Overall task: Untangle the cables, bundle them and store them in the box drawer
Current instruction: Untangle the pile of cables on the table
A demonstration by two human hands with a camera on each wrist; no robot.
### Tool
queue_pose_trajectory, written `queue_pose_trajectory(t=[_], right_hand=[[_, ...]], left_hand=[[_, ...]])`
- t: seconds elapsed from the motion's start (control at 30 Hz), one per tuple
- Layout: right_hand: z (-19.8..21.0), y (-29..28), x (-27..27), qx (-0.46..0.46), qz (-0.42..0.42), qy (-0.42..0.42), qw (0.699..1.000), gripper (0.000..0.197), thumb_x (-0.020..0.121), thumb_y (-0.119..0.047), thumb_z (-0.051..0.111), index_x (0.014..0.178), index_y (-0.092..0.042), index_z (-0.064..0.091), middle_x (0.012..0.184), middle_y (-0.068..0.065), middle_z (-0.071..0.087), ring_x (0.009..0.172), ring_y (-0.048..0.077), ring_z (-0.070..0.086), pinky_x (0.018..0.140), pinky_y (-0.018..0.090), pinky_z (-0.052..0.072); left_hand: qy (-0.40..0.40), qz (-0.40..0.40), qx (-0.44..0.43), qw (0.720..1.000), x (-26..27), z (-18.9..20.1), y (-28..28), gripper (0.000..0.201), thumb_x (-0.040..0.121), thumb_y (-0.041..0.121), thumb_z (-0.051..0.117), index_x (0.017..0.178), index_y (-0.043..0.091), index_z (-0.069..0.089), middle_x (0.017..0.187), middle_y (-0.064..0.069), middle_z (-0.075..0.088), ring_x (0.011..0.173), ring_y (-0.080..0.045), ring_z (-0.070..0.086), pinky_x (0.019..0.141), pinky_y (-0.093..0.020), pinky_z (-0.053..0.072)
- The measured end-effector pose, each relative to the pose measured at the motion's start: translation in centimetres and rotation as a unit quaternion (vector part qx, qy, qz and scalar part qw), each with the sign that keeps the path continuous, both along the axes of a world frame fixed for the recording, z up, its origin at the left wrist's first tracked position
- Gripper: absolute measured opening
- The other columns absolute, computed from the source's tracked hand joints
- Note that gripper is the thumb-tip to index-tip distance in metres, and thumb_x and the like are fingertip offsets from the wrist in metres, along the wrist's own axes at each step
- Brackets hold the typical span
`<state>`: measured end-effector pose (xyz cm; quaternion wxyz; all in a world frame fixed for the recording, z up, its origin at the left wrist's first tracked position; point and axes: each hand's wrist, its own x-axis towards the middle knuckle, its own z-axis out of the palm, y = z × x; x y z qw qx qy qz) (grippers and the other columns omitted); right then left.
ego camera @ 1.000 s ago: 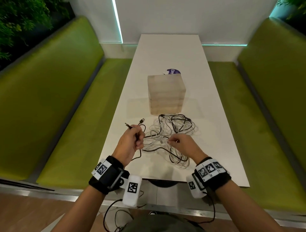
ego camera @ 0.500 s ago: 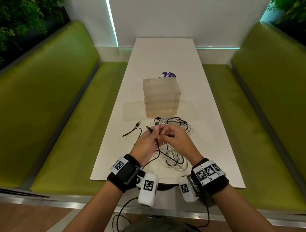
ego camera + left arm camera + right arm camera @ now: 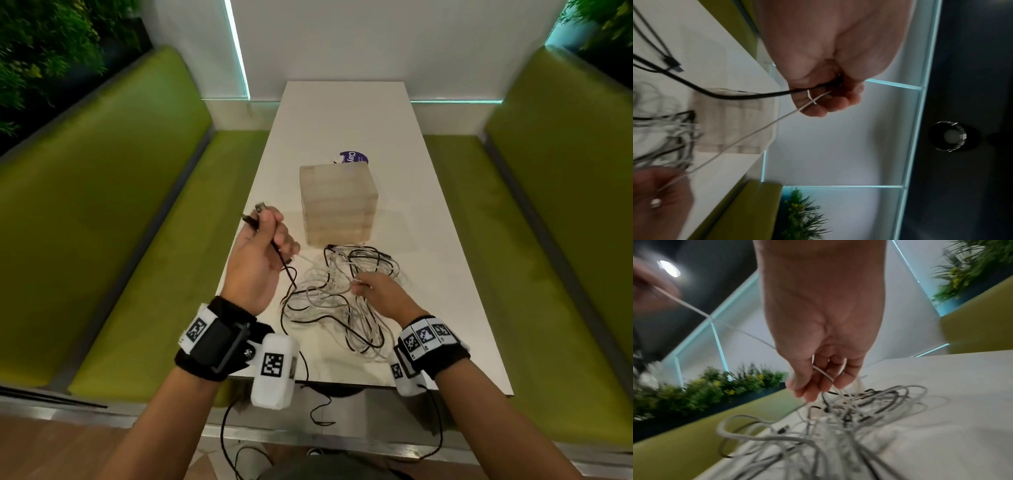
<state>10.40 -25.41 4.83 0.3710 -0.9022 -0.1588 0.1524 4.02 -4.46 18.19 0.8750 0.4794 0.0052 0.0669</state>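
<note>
Pulling cable ends free of the tangle

Nearest, the right hand (image 3: 380,294) pinches a white cable (image 3: 760,129) at about 5 o'clock on the surface (image 3: 445,274), low over the tangle (image 3: 342,301). The left hand (image 3: 263,260), raised at 9 o'clock, is clenched around a black cable (image 3: 735,96) and the white one, plugs poking out above the fist. At 12 o'clock, just beyond the tangle, stands the box (image 3: 337,205), drawers closed. To do this well, I judge: draw slowly, let the right hand feed slack, and stop when loops tighten.
</note>
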Motion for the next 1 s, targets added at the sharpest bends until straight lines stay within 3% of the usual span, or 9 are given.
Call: queue_pose_trajectory(t=[0.13,0.17,0.27,0.37,0.5,0.6,0.7,0.87,1.0], right_hand=[[-1.3,-1.4,1.8,-0.028,-0.023,-0.01,0.999,0.014,0.09,-0.006,0.055,0.08,-0.004,0.065,0.078,0.0,0.065,0.079,0.017,0.059,0.071,0.027,0.041],[-1.5,-1.9,2.1,-0.024,-0.034,-0.008,0.999,0.016,0.091,-0.006,0.053,0.083,-0.003,0.067,0.081,0.001,0.067,0.083,0.018,0.06,0.072,0.024,0.041],[-1.2,-2.6,2.5,0.006,-0.062,-0.015,0.998,0.018,0.09,-0.004,0.055,0.083,-0.004,0.071,0.082,-0.002,0.068,0.085,0.014,0.059,0.073,0.017,0.04],[-1.0,-2.9,2.9,0.002,-0.061,-0.024,0.998,0.014,0.088,-0.007,0.059,0.08,-0.007,0.07,0.085,0.003,0.068,0.087,0.019,0.06,0.081,0.031,0.044],[-1.5,-4.2,3.4,-0.008,-0.089,0.0,0.996,0.031,0.087,-0.014,0.063,0.06,-0.027,0.056,0.066,-0.006,0.056,0.073,0.02,0.051,0.065,0.03,0.036],[-1.0,-4.5,3.2,0.007,-0.09,0.027,0.996,0.015,0.085,-0.013,0.068,0.071,-0.018,0.066,0.08,0.004,0.059,0.073,0.023,0.056,0.067,0.034,0.045],[0.5,-4.0,1.3,0.028,-0.016,0.107,0.994,0.007,0.084,-0.006,0.067,0.08,-0.01,0.071,0.084,0.006,0.063,0.065,0.018,0.062,0.058,0.027,0.052],[1.5,-1.6,-4.2,-0.005,0.145,0.222,0.964,0.009,0.079,-0.005,0.068,0.085,-0.005,0.061,0.075,-0.002,0.067,0.059,0.01,0.066,0.051,0.02,0.049],[-0.4,0.5,-7.5,-0.018,0.169,0.278,0.945,0.022,0.076,-0.003,0.072,0.076,-0.017,0.055,0.066,0.0,0.066,0.056,0.016,0.063,0.047,0.02,0.046]], left_hand=[[-0.072,0.021,-0.022,0.997,-0.6,3.9,1.9,0.028,0.103,0.026,0.032,0.084,0.017,0.05,0.055,0.011,0.044,0.047,-0.005,0.036,0.051,-0.02,0.037],[-0.089,0.024,-0.022,0.996,-0.7,4.8,2.5,0.029,0.104,0.026,0.03,0.085,0.018,0.05,0.055,0.011,0.044,0.047,-0.004,0.035,0.05,-0.019,0.035],[-0.121,0.029,-0.018,0.992,-0.9,6.7,3.8,0.029,0.104,0.026,0.028,0.086,0.018,0.049,0.057,0.011,0.042,0.048,-0.004,0.033,0.05,-0.019,0.031],[-0.144,0.033,-0.022,0.989,-1.0,7.4,4.8,0.028,0.104,0.027,0.028,0.087,0.018,0.049,0.057,0.011,0.043,0.048,-0.003,0.032,0.049,-0.018,0.03],[-0.163,0.039,-0.028,0.985,-1.1,7.9,5.9,0.029,0.104,0.028,0.028,0.088,0.018,0.051,0.058,0.011,0.045,0.048,-0.003,0.032,0.049,-0.018,0.03],[-0.155,0.054,-0.021,0.986,-0.7,7.7,6.1,0.028,0.104,0.028,0.03,0.089,0.019,0.051,0.058,0.011,0.044,0.047,-0.003,0.03,0.048,-0.019,0.028],[-0.124,0.055,-0.004,0.991,-0.4,7.0,5.7,0.027,0.104,0.028,0.031,0.088,0.018,0.05,0.057,0.011,0.043,0.046,-0.003,0.029,0.047,-0.019,0.025],[-0.065,0.039,0.022,0.997,-0.1,5.7,3.3,0.027,0.103,0.028,0.033,0.085,0.018,0.049,0.057,0.011,0.041,0.045,-0.004,0.029,0.046,-0.018,0.026],[-0.019,0.007,0.022,1.0,0.0,5.1,2.2,0.028,0.103,0.028,0.033,0.083,0.017,0.05,0.055,0.01,0.042,0.042,-0.003,0.029,0.043,-0.017,0.026]])
